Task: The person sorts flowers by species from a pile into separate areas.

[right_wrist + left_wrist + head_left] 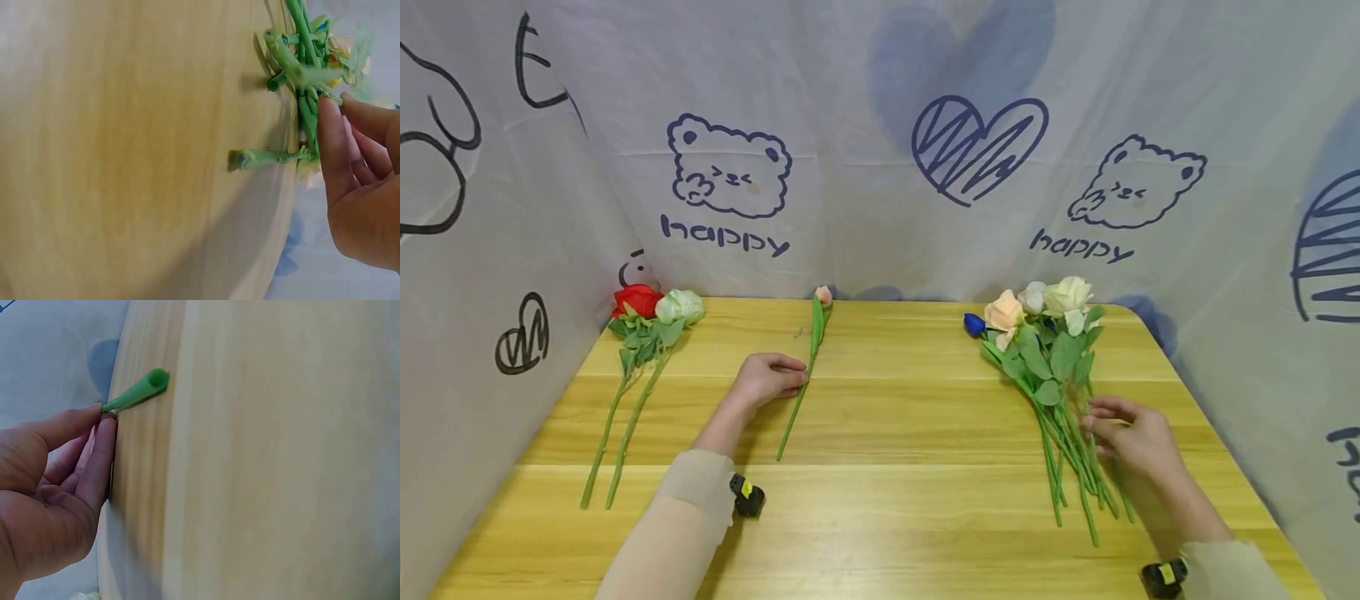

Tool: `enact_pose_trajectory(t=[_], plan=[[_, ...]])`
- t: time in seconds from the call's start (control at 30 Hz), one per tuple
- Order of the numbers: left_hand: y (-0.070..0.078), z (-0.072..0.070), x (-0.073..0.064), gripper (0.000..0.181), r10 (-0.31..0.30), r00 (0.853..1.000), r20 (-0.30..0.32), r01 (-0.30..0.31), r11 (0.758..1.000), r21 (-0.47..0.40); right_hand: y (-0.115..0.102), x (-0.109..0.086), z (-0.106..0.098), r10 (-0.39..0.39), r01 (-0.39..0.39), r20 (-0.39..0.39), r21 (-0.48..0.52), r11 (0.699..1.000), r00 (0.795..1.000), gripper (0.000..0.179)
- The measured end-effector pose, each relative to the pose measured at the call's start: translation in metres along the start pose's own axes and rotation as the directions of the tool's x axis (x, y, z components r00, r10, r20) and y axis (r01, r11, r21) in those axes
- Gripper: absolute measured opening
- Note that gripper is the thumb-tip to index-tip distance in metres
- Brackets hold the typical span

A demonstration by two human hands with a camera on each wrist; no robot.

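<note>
My left hand (767, 379) pinches the green stem of a pink tulip (817, 329) near the middle of the table. In the left wrist view the tulip's stem end (157, 379) points away from the thumb and fingertips. On the right, my right hand (1138, 437) pinches one stem at the edge of a bunch of flowers (1048, 358). That bunch has cream, peach and white blooms and a blue tulip (973, 325). In the right wrist view several stem ends (284, 53) spread beside the fingers; which bloom the pinched stem bears cannot be told.
A red rose (637, 300) and a pale green-white flower (680, 307) lie side by side at the table's left. The wooden table (895, 517) ends at a curtain (865, 192) with drawn bears and hearts, which also hangs along both sides.
</note>
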State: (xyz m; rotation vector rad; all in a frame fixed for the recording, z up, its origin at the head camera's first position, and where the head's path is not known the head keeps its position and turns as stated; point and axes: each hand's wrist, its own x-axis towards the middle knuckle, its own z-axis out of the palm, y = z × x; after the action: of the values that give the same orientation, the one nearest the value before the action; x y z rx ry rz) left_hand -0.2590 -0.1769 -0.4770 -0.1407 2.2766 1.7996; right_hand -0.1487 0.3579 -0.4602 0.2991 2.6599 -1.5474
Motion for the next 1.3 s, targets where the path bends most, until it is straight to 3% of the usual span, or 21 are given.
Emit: enact_pose_trajectory(t=[0.3,0.5,0.6,0.8,1.0,1.3], plan=[[0.000,-0.001,-0.002,0.032,0.004,1.000,0.016,-0.004,1.000,-0.010,-0.010,-0.003,-0.001,-0.071,0.068,-0.137,-0.025,0.997,0.988,0.056],[0.007,-0.002,-0.007,0.036,0.002,0.999,0.038,-0.002,1.000,-0.001,-0.020,0.000,0.002,-0.153,0.147,-0.281,-0.042,0.988,0.947,0.046],[0.013,0.001,-0.011,0.039,0.021,0.999,0.046,-0.021,1.000,0.016,-0.025,0.000,0.002,-0.169,0.161,-0.315,-0.049,0.986,0.934,0.044],[0.032,0.012,-0.022,0.040,0.117,0.992,0.040,-0.118,0.993,0.019,-0.044,-0.001,0.011,-0.184,0.197,-0.282,0.016,0.980,0.942,0.046],[0.053,0.038,-0.036,0.036,0.223,0.974,0.052,-0.221,0.975,-0.038,-0.066,-0.001,0.036,-0.199,0.239,-0.234,0.160,0.958,0.952,0.047],[0.065,0.079,-0.050,0.037,0.267,0.960,0.080,-0.253,0.956,-0.149,-0.101,0.007,0.085,-0.169,0.219,-0.165,0.356,0.909,0.972,0.044]])
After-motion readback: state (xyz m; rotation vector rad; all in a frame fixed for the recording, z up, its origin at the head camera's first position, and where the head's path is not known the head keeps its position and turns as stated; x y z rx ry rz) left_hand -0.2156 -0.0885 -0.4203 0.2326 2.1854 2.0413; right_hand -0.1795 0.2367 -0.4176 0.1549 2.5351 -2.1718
